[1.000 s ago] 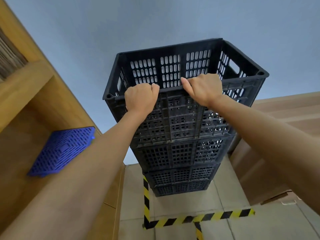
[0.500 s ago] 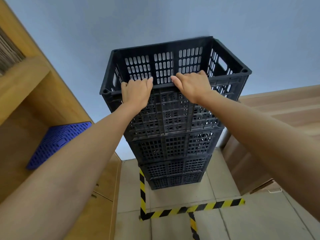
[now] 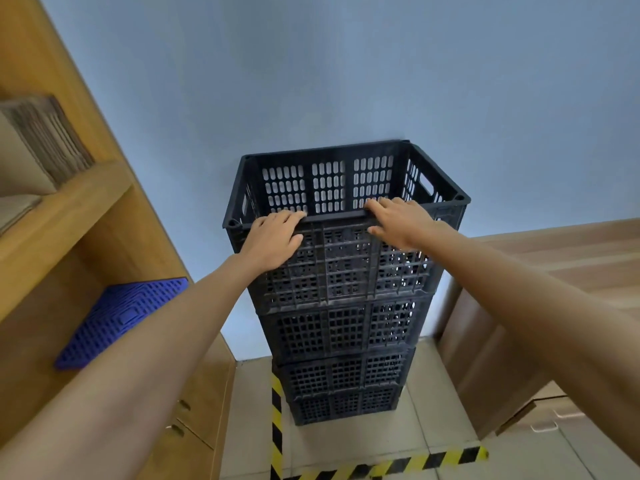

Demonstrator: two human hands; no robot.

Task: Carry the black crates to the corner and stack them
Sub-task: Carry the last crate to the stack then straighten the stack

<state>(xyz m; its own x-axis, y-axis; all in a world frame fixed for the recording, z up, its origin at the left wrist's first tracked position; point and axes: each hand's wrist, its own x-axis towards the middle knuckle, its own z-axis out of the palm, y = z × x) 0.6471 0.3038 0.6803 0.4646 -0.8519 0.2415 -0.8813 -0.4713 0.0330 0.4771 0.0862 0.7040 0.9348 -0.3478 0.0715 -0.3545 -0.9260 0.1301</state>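
Blue mat (image 3: 121, 320) on wooden shelf (image 3: 69, 209) at left. L hand (image 3: 273, 237) flat, fingers loose, on near rim of top black crate (image 3: 346, 216). R hand (image 3: 398, 221) spread on same rim, not gripping. Crate tops 4-high stack (image 3: 343, 341) on floor by blue wall, inside yellow/black tape (image 3: 277, 427).

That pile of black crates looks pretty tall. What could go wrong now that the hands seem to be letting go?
1. The stack is four crates high and narrow, so it might sway or tip if the top crate is not seated squarely.
2. The left hand and right hand rest open on its front rim; a careless pull away could drag it forward.
3. A fall could hit the cardboard boxes close beside it.
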